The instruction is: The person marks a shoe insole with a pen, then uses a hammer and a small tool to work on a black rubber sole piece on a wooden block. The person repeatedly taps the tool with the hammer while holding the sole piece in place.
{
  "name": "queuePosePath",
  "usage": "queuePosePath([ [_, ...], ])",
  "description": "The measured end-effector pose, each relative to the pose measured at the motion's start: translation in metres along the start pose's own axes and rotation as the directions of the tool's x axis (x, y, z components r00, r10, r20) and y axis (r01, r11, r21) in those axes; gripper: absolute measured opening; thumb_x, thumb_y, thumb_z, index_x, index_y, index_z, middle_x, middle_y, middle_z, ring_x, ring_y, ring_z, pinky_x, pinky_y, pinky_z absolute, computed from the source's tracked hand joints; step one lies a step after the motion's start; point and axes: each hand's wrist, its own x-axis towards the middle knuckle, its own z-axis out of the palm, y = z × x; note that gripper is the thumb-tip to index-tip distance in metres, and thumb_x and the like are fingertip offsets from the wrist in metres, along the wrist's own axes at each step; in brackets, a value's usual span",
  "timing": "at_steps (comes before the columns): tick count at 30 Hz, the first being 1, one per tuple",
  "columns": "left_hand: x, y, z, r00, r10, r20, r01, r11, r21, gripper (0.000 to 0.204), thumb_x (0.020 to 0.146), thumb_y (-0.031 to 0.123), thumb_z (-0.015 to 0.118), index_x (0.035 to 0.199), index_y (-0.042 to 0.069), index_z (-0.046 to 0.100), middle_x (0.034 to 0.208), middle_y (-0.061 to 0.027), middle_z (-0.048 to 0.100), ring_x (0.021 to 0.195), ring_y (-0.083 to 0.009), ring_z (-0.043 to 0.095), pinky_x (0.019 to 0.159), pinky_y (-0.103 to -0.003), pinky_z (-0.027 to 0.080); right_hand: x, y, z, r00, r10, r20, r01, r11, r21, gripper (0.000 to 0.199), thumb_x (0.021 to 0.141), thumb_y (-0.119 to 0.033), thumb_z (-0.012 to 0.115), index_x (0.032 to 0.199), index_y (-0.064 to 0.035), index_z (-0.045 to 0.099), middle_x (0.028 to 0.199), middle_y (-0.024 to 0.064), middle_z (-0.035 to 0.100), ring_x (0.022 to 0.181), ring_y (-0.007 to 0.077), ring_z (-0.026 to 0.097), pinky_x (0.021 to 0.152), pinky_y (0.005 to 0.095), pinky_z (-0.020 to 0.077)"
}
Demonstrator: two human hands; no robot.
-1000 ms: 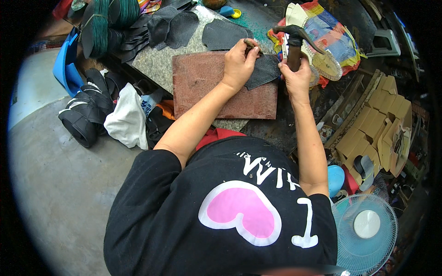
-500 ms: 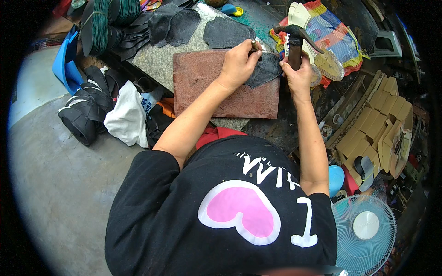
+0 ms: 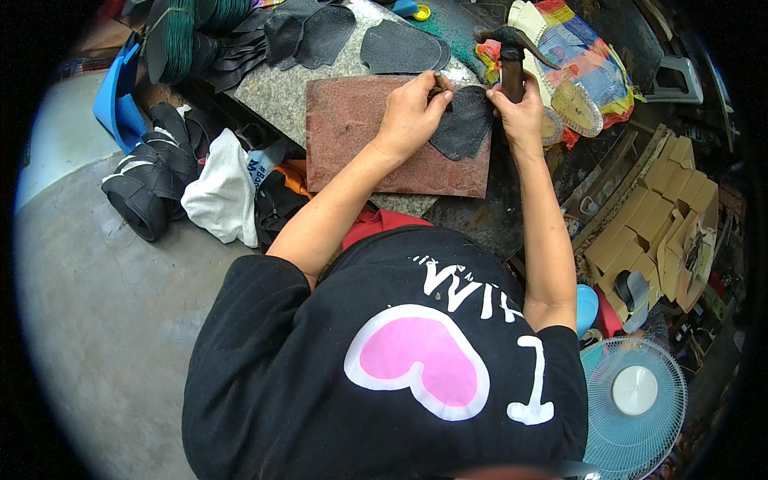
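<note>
I see my left hand (image 3: 412, 108) pinching the top edge of a dark sole piece (image 3: 462, 124), which lies on the red slab (image 3: 360, 136) directly under both hands, its right side hanging past the slab's edge. My right hand (image 3: 520, 112) is clenched around the handle of a hammer (image 3: 509, 56), whose head sits just above that fist, held upright beside the piece. Beyond my left hand, more dark cut pieces (image 3: 400, 48) lie on the stone bench. Right of my right hand sits a striped bag (image 3: 588, 60); well below it, cardboard boxes (image 3: 664, 212) and a fan (image 3: 632, 396).
</note>
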Motion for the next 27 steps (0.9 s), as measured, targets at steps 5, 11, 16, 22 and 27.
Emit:
queuePosePath([
  [5,0.003,0.001,0.001,1.0,0.004,-0.022,-0.004,1.0,-0.021,0.013,0.087,0.013,0.064,0.092,0.001,0.06,0.085,-0.0191,0.066,0.079,-0.0369,0.065,0.07,-0.041,0.05,0.006,0.004,0.002,1.0,-0.02,-0.014,0.018,0.993,-0.113,0.048,0.079,-0.002,0.074,0.121,-0.0013,0.052,0.085,0.0008,0.063,0.065,0.0068,0.057,0.052,0.0204,0.0462],
  [11,0.004,0.002,0.002,0.996,0.033,-0.08,-0.04,0.995,-0.094,0.011,0.091,0.006,0.063,0.1,-0.001,0.063,0.084,-0.0105,0.069,0.078,-0.014,0.068,0.071,-0.029,0.054,0.008,0.013,0.002,0.997,-0.065,-0.035,0.057,0.98,-0.192,0.048,0.078,-0.002,0.074,0.121,-0.0004,0.053,0.085,0.0008,0.063,0.065,0.0069,0.057,0.053,0.0209,0.0462],
  [16,0.013,-0.005,0.016,0.992,0.025,-0.121,-0.059,0.959,-0.278,0.009,0.091,0.003,0.063,0.098,0.0,0.063,0.082,-0.0086,0.068,0.074,-0.0123,0.067,0.066,-0.027,0.053,0.0,0.012,0.005,0.976,-0.191,-0.109,0.161,0.958,-0.236,0.047,0.08,-0.002,0.074,0.121,-0.0001,0.051,0.085,0.0011,0.063,0.068,0.0065,0.058,0.058,0.0212,0.0471],
  [22,0.011,-0.014,0.023,0.991,-0.031,-0.131,-0.016,0.937,-0.348,0.011,0.093,0.002,0.061,0.103,-0.001,0.062,0.089,-0.0076,0.069,0.08,-0.0125,0.068,0.071,-0.026,0.056,-0.018,0.004,0.005,0.969,-0.207,-0.138,0.184,0.969,-0.162,0.043,0.083,-0.002,0.073,0.119,-0.0013,0.05,0.087,0.0007,0.062,0.076,0.009,0.059,0.069,0.0234,0.0496],
  [27,0.01,-0.014,0.026,0.972,0.086,-0.219,-0.139,0.96,-0.243,0.009,0.089,0.003,0.065,0.098,0.002,0.063,0.079,-0.0098,0.069,0.071,-0.0155,0.069,0.063,-0.028,0.053,-0.019,-0.002,0.007,0.968,-0.213,-0.132,0.189,0.967,-0.174,0.042,0.083,-0.001,0.073,0.12,-0.0026,0.051,0.091,0.0017,0.063,0.082,0.0097,0.061,0.076,0.0248,0.0504],
])
